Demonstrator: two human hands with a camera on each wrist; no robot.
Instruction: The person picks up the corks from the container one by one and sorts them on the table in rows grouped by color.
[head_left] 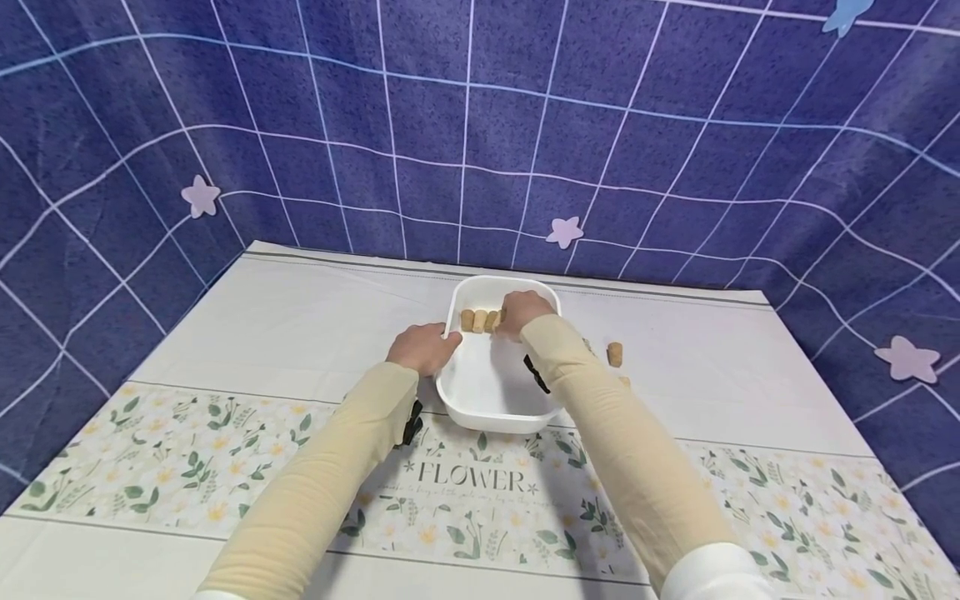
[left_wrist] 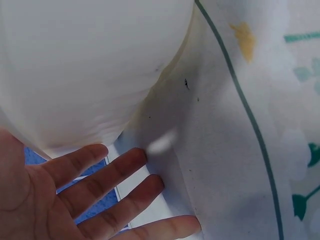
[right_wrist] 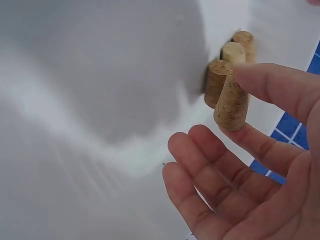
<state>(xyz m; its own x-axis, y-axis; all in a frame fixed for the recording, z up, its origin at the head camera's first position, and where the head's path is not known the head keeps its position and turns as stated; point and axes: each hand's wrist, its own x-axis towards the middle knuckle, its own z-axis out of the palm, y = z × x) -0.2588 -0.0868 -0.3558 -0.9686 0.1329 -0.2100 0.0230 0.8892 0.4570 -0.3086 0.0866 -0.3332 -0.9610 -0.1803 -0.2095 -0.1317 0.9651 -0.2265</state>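
Observation:
A white plastic basin [head_left: 491, 383] stands on the table. My left hand [head_left: 422, 348] holds its left side, thumb over the rim and the other fingers spread along the outer wall, as the left wrist view shows with the basin wall [left_wrist: 90, 65] above them. Inside the basin, my right hand [head_left: 522, 312] pinches a cork [right_wrist: 232, 106] between thumb and index finger, its other fingers loosely bent. That cork is tilted beside three standing corks, a brown one [right_wrist: 216, 85], a paler one [right_wrist: 233, 51] and another [right_wrist: 245, 42], lined up near the far wall.
To the right of the basin a loose cork [head_left: 615, 354] stands on the table, and a second cork [head_left: 625, 381] shows partly behind my right sleeve. A flower-printed cloth [head_left: 480, 508] covers the table. Behind its far edge hangs a blue curtain [head_left: 420, 125] with a grid pattern.

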